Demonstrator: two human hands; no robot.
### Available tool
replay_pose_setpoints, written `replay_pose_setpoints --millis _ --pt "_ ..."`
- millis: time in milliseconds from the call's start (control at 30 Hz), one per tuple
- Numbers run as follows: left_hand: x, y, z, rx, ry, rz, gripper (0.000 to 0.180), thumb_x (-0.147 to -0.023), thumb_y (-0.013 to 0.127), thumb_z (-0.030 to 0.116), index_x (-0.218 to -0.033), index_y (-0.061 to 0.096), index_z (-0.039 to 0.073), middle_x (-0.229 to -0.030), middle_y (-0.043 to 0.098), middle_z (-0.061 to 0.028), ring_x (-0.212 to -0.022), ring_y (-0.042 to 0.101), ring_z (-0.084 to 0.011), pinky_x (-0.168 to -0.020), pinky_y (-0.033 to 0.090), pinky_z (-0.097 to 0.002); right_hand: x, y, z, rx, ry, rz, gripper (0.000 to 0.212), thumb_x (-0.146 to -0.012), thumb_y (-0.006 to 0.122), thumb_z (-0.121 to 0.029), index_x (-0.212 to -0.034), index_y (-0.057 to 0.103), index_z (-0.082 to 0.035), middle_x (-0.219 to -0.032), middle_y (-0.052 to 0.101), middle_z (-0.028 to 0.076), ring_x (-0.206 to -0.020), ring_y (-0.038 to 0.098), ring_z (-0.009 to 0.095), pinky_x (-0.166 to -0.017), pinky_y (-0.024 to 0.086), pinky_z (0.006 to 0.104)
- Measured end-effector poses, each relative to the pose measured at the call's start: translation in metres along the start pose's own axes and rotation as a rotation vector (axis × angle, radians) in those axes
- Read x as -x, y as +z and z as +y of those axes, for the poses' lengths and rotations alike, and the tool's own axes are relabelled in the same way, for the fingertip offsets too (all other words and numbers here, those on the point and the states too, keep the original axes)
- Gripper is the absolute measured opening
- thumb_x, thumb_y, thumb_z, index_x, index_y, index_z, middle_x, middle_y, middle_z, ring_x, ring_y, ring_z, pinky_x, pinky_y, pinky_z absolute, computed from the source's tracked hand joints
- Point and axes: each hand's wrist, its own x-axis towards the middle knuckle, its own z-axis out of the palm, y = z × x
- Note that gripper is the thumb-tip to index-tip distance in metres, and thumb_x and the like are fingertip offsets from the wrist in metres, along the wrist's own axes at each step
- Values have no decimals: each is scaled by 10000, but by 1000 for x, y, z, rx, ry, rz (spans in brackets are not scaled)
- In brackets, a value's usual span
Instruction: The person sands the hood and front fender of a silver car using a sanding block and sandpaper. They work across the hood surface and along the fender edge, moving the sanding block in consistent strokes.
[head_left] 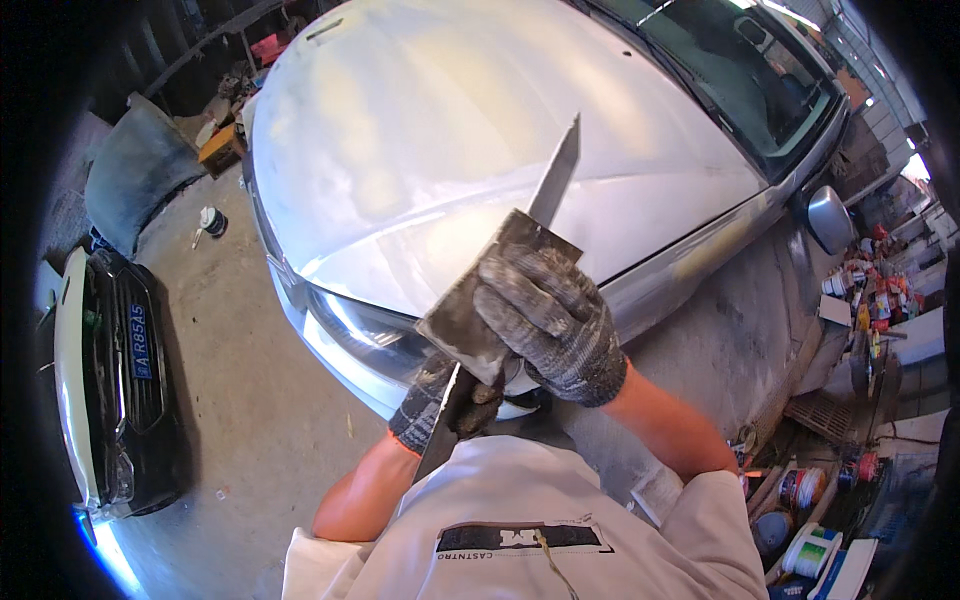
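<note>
My right hand (550,325), in a worn grey knit glove, is closed on a flat rectangular putty spreader (468,318) with greyish smears; its fingers lie across the upper face. Below it, my left hand (425,405), gloved alike and partly hidden, is wrapped round a long thin metal strip (557,175) seen nearly edge-on. The strip passes behind the spreader, and its pointed far end shows above it. Both hands are in front of my chest, near the headlight (365,330) of a silver-white car. The car's hood (450,120) carries yellowish, dull patches.
A detached bumper with grille (120,370) stands on the floor at left. Behind it are a loose curved panel (140,175), a small tub (212,220) and a cardboard box (222,150). At right, a side mirror (828,220) sticks out, and tins, reels and clutter line the wall.
</note>
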Motion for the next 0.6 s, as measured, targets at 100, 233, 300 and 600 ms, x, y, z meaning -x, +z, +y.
replay_pose_setpoints --millis 100,233,300,600 --pt "0 1 13 -8 20 -32 329 -1006 565 430 -1163 586 142 -683 465 16 -453 347 -83 -412 269 -228 20 14 2 -34 74 16 514 -792 716 -133 -1300 636 -125 -1415 566 112 -1300 545 320 -1087 448 472" --pt "-7 -8 58 -694 558 167 315 -1047 536 317 -1160 641 42 -830 639 -48 -692 553 -130 -627 464 -290 42 5 5 -219 358 82 434 -889 675 -107 -1318 612 -113 -1360 589 108 -1264 558 293 -1078 453 457" --pt "-11 -10 73 -909 850 528 316 -1066 510 272 -1127 653 -3 -905 678 -65 -795 593 -141 -730 504 -302 46 -17 11 -33 615 222 306 -937 679 -132 -1236 638 -79 -1164 682 112 -1108 641 256 -991 516 395" --pt "-40 18 73 -775 1363 829 252 -1033 570 206 -1110 591 -33 -1009 650 -165 -895 565 -249 -828 474 -371 10 -9 -49 -936 1311 399 170 -996 630 -171 -903 540 -61 -781 613 15 -703 580 59 -586 493 224"
